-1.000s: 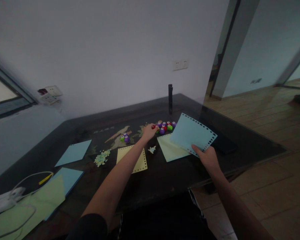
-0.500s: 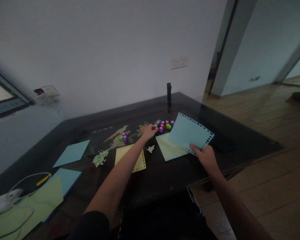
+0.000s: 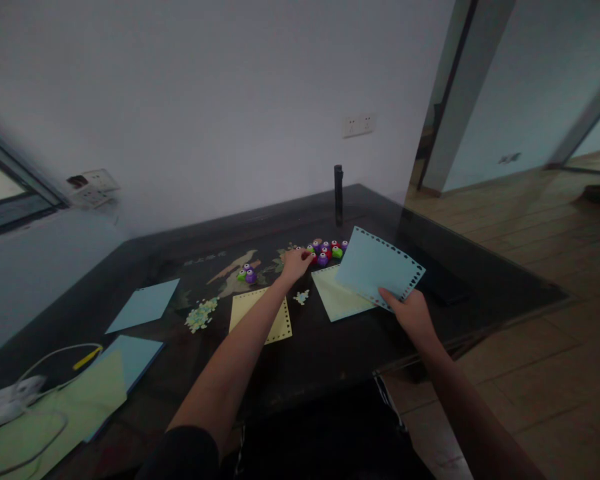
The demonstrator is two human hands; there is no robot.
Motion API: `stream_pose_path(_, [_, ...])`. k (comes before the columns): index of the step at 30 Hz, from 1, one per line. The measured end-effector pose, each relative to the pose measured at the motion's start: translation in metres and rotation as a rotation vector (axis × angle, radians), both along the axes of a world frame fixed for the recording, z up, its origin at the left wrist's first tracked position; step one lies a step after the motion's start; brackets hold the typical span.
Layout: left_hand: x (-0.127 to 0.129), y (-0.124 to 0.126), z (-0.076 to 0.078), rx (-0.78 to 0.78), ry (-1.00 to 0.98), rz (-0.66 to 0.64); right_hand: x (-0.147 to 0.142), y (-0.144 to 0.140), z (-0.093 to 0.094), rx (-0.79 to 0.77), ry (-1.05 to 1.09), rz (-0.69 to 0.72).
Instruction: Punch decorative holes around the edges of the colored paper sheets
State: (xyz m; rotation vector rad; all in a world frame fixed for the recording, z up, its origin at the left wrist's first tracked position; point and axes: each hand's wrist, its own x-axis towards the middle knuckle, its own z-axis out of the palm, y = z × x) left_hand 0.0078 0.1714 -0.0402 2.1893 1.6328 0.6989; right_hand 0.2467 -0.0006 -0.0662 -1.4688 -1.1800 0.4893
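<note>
My left hand [image 3: 296,263] reaches over the table with its fingertips pinched at a small red craft punch [image 3: 313,259] with an eye on top. Beside it is a cluster of similar punches, among them a purple one [image 3: 323,259] and a green one [image 3: 337,253]. My right hand [image 3: 413,313] grips the lower right corner of a light blue sheet [image 3: 377,263], thumb on top. Punched holes run along its edges. This sheet is raised and partly covers a pale yellow-green sheet [image 3: 343,303] on the table.
My left forearm crosses a punched yellow sheet [image 3: 279,330]. Paper cut-outs lie in a large pile [image 3: 201,315] and a small one [image 3: 301,297]. Several punches [image 3: 247,274] stand apart. More sheets [image 3: 145,305], a white power strip [image 3: 5,403] and a black upright object [image 3: 339,197] are on the table.
My left fingers have shifted slightly, and the red punch now sits a little to the right, against the cluster. The blue sheet in my right hand has moved slightly left.
</note>
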Motion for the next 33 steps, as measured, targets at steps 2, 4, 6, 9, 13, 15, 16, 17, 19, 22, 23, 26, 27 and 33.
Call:
stream_pose_path(2, [-0.004,-0.008,0.001,0.030,-0.030,-0.001,0.000,0.000,-0.001,0.002,-0.001,0.011])
stream_pose_path(4, [-0.007,-0.020,0.003,0.064,-0.102,-0.015,0.000,0.001,-0.001,-0.001,0.010,0.036])
stream_pose_path(6, [-0.006,-0.037,0.007,0.063,-0.207,-0.060,-0.002,0.001,0.001,-0.016,0.032,0.072])
stream_pose_path(9, [0.000,-0.067,0.015,0.002,-0.299,-0.155,-0.006,0.002,0.005,-0.042,0.061,0.121])
stream_pose_path(13, [0.005,-0.096,0.021,-0.055,-0.381,-0.199,-0.012,0.006,0.005,-0.079,0.095,0.205])
stream_pose_path(15, [0.004,-0.101,0.021,-0.050,-0.409,-0.167,-0.014,0.010,0.004,-0.094,0.126,0.235])
stream_pose_path(16, [0.002,-0.102,0.021,-0.050,-0.422,-0.151,-0.014,0.012,0.005,-0.101,0.143,0.245])
stream_pose_path(17, [0.000,-0.102,0.021,-0.054,-0.440,-0.135,-0.014,0.014,0.007,-0.106,0.164,0.252])
stream_pose_path(19, [-0.003,-0.102,0.020,-0.076,-0.502,-0.097,-0.014,0.021,0.013,-0.107,0.219,0.264])
stream_pose_path(22, [-0.005,-0.105,0.016,-0.110,-0.609,-0.038,-0.012,0.033,0.024,-0.071,0.291,0.274])
stream_pose_path(23, [-0.004,-0.107,0.014,-0.107,-0.624,-0.023,-0.011,0.038,0.027,-0.056,0.292,0.271])
stream_pose_path(26, [-0.001,-0.115,0.006,-0.075,-0.590,-0.006,-0.007,0.048,0.031,-0.040,0.230,0.244])
stream_pose_path(27, [0.000,-0.118,0.005,-0.067,-0.559,-0.017,-0.006,0.050,0.031,-0.043,0.191,0.232])
stream_pose_path(33, [0.004,-0.130,0.002,-0.092,-0.348,-0.085,0.000,0.049,0.023,-0.060,-0.092,0.144])
